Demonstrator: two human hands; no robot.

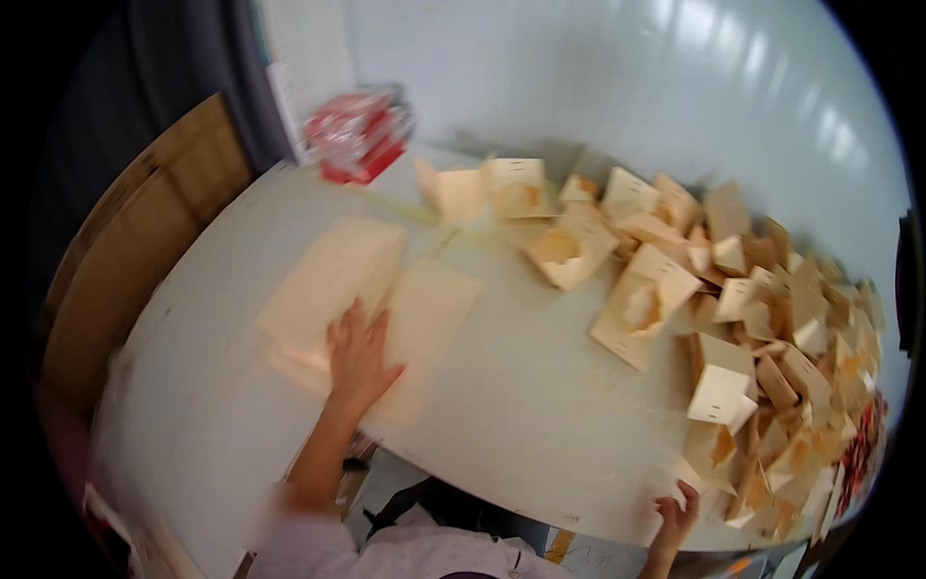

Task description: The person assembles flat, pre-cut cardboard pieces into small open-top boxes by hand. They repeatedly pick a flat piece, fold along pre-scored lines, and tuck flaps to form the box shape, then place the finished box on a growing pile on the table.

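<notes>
My left hand [359,362] lies with its fingers spread across flat, pale cardboard pieces [333,265] on the left half of the table. Another flat cardboard piece [434,309] is just right of that hand; both are blurred. Down at the front right edge, my right hand [678,513] has its fingers bent but apart, with nothing visible in them. It is close to a large heap of folded cream cardboard pieces [772,381], some with ragged openings and short dark slots.
Loose folded cardboard pieces [648,304] trail from the heap along the back of the grey-white table [502,434]. A red bundle in clear plastic [357,135] stands at the back left corner. Brown cardboard sheets [149,212] lean beyond the left edge. A pale wall [598,77] rises behind.
</notes>
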